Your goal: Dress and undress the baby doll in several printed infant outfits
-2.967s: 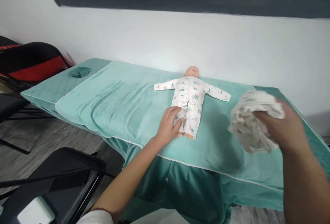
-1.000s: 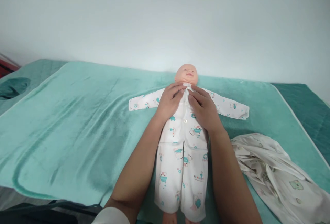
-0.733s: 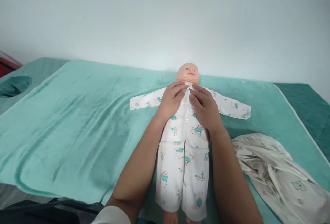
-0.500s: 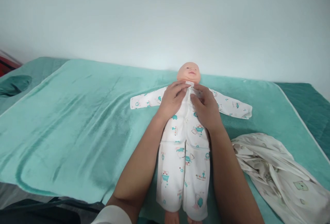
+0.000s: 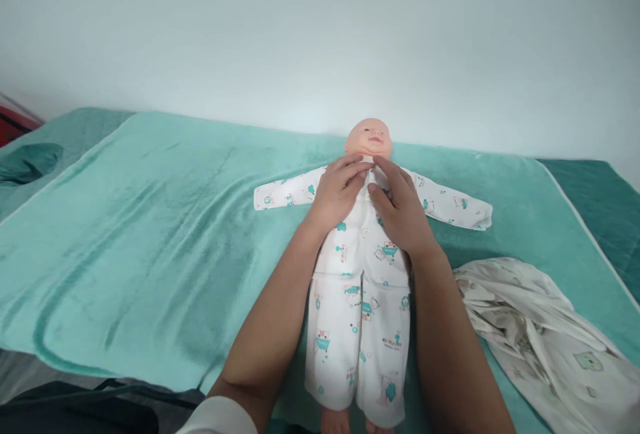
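Note:
A baby doll [image 5: 369,139] lies on its back, head toward the wall and arms spread sideways. It wears a white printed top [image 5: 345,251] with a buttoned front and matching trousers [image 5: 334,344]; its bare feet show below. At the collar, my left hand [image 5: 341,187] pinches the front edge of the top near the neck. Opposite it, my right hand [image 5: 400,201] grips the other side of the front placket, thumb and fingers bent. The fingertips of both hands meet close together there and hide the top fastening. A button [image 5: 365,232] is visible lower on the chest.
A green plush blanket [image 5: 150,234] covers the bed under the doll. To the right lies a crumpled cream cloth [image 5: 545,334] with small animal prints. Behind the bed rises a pale wall [image 5: 320,41]. A dark item [image 5: 75,414] sits at the lower left.
My right fingers have shifted slightly up at the collar, closer to the left fingertips. Both hands stay at the neck of the top. The view has moved very slightly.

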A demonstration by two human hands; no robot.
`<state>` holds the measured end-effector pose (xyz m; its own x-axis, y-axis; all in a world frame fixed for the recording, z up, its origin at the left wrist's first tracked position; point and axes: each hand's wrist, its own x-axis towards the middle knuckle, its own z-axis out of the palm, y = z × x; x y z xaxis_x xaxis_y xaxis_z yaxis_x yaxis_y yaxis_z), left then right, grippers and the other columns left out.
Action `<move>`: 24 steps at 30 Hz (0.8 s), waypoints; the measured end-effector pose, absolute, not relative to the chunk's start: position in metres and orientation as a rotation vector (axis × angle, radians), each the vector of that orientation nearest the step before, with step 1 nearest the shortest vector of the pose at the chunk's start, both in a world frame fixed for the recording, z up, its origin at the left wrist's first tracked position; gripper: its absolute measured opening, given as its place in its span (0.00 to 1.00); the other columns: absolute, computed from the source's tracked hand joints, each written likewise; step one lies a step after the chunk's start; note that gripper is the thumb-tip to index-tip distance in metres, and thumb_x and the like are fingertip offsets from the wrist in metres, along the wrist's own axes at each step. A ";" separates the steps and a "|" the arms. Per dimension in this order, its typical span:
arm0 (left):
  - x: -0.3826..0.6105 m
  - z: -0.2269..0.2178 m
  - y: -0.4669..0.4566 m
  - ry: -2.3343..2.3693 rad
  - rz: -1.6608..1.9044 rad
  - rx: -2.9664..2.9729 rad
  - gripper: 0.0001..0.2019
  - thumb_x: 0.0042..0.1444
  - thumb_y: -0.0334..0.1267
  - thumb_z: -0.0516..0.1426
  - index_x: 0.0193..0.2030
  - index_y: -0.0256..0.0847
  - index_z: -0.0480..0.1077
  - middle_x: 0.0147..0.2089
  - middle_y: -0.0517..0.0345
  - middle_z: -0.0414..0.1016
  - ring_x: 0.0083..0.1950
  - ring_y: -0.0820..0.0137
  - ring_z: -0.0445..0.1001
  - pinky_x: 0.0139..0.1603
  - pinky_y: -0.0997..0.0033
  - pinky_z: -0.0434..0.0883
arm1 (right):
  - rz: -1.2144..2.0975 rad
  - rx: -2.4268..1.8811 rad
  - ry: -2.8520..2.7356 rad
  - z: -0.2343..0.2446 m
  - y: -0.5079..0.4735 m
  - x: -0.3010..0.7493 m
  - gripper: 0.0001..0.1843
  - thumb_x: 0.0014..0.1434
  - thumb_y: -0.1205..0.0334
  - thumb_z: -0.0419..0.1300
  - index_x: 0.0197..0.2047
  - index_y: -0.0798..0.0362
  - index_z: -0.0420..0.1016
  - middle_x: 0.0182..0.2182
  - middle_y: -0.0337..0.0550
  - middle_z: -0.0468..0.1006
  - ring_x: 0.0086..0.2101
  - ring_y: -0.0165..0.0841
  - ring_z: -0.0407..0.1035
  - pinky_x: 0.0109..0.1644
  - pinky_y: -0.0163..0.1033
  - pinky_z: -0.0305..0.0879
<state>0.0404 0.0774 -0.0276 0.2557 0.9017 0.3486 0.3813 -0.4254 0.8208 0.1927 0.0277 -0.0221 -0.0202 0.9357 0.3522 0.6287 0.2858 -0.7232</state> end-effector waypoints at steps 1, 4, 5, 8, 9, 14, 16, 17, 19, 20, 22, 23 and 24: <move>0.040 -0.028 0.078 1.163 1.121 1.938 0.16 0.70 0.38 0.51 0.54 0.47 0.79 0.66 0.55 0.74 0.70 0.65 0.69 0.74 0.59 0.63 | 0.465 -1.425 -1.744 -0.022 0.028 0.193 0.28 0.68 0.55 0.53 0.71 0.45 0.63 0.69 0.48 0.68 0.70 0.48 0.56 0.72 0.66 0.54; 0.040 -0.029 0.078 1.166 1.120 1.960 0.16 0.69 0.38 0.51 0.54 0.48 0.79 0.66 0.56 0.75 0.69 0.65 0.69 0.73 0.58 0.64 | 0.438 -1.422 -1.752 -0.024 0.028 0.193 0.27 0.69 0.55 0.53 0.70 0.44 0.64 0.68 0.47 0.69 0.68 0.47 0.58 0.71 0.65 0.56; 0.040 -0.029 0.078 1.165 1.118 1.970 0.16 0.70 0.38 0.51 0.54 0.48 0.79 0.66 0.56 0.75 0.69 0.65 0.69 0.73 0.58 0.64 | 0.423 -1.421 -1.755 -0.024 0.028 0.193 0.27 0.69 0.55 0.53 0.69 0.45 0.65 0.67 0.47 0.70 0.67 0.47 0.59 0.71 0.64 0.57; 0.040 -0.028 0.078 1.163 1.111 1.993 0.16 0.70 0.38 0.51 0.54 0.48 0.80 0.65 0.56 0.75 0.70 0.65 0.69 0.74 0.58 0.64 | 0.365 -1.409 -1.780 -0.026 0.028 0.193 0.25 0.70 0.55 0.53 0.68 0.47 0.66 0.65 0.48 0.71 0.65 0.47 0.61 0.70 0.62 0.58; 0.040 -0.028 0.077 1.164 1.108 1.998 0.16 0.70 0.37 0.51 0.54 0.48 0.80 0.65 0.56 0.75 0.70 0.65 0.69 0.74 0.58 0.63 | 0.346 -1.404 -1.786 -0.026 0.029 0.193 0.25 0.70 0.55 0.53 0.67 0.48 0.67 0.65 0.49 0.72 0.64 0.47 0.61 0.69 0.61 0.59; 0.040 -0.026 0.075 1.162 1.088 2.030 0.16 0.69 0.36 0.51 0.53 0.48 0.80 0.66 0.56 0.75 0.71 0.64 0.68 0.74 0.57 0.63 | 0.287 -1.389 -1.768 -0.028 0.030 0.192 0.22 0.70 0.56 0.54 0.64 0.50 0.69 0.60 0.50 0.74 0.61 0.46 0.64 0.68 0.58 0.61; 0.040 -0.026 0.075 1.159 1.097 2.041 0.16 0.69 0.36 0.51 0.52 0.48 0.80 0.66 0.56 0.75 0.71 0.65 0.68 0.74 0.57 0.63 | 0.274 -1.388 -1.767 -0.027 0.030 0.192 0.21 0.70 0.56 0.54 0.63 0.50 0.70 0.60 0.50 0.74 0.61 0.45 0.65 0.67 0.58 0.61; 0.040 -0.026 0.075 1.156 1.102 2.046 0.16 0.69 0.36 0.51 0.52 0.48 0.80 0.66 0.56 0.75 0.70 0.65 0.68 0.74 0.57 0.63 | 0.267 -1.387 -1.772 -0.027 0.029 0.192 0.21 0.70 0.56 0.54 0.63 0.50 0.70 0.60 0.50 0.75 0.60 0.45 0.65 0.68 0.58 0.61; 0.040 -0.027 0.075 1.154 1.107 2.055 0.16 0.69 0.36 0.51 0.52 0.47 0.80 0.66 0.55 0.75 0.70 0.65 0.68 0.74 0.57 0.63 | 0.254 -1.382 -1.791 -0.026 0.029 0.191 0.21 0.70 0.57 0.53 0.64 0.49 0.70 0.60 0.50 0.75 0.61 0.45 0.65 0.68 0.59 0.60; 0.040 -0.028 0.075 1.154 1.107 2.060 0.16 0.69 0.35 0.51 0.51 0.47 0.80 0.66 0.55 0.75 0.70 0.64 0.68 0.74 0.57 0.63 | 0.250 -1.382 -1.801 -0.025 0.029 0.191 0.21 0.70 0.57 0.53 0.64 0.49 0.69 0.61 0.50 0.74 0.62 0.45 0.64 0.69 0.59 0.60; 0.041 -0.029 0.075 1.151 1.114 2.064 0.15 0.69 0.35 0.51 0.51 0.47 0.80 0.66 0.55 0.74 0.70 0.64 0.68 0.74 0.56 0.64 | 0.250 -1.383 -1.819 -0.024 0.028 0.190 0.22 0.71 0.58 0.52 0.65 0.48 0.68 0.63 0.49 0.73 0.64 0.46 0.62 0.69 0.59 0.59; 0.041 -0.029 0.075 1.144 1.122 2.063 0.15 0.69 0.35 0.52 0.50 0.46 0.80 0.66 0.55 0.74 0.70 0.64 0.69 0.74 0.56 0.64 | 0.253 -1.387 -1.824 -0.024 0.028 0.190 0.22 0.71 0.58 0.52 0.66 0.47 0.68 0.64 0.48 0.73 0.64 0.46 0.62 0.69 0.59 0.59; 0.041 -0.030 0.075 1.133 1.134 2.058 0.15 0.69 0.35 0.52 0.50 0.46 0.80 0.66 0.55 0.75 0.70 0.64 0.69 0.74 0.56 0.64 | 0.257 -1.391 -1.824 -0.024 0.028 0.190 0.22 0.71 0.57 0.52 0.66 0.47 0.68 0.64 0.48 0.73 0.64 0.46 0.62 0.69 0.60 0.59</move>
<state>0.0410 0.0745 -0.0296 0.2972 0.8585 0.4180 0.4167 -0.5105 0.7522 0.1899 0.0280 -0.0243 -0.0654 0.8787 0.4730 0.7141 0.3723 -0.5929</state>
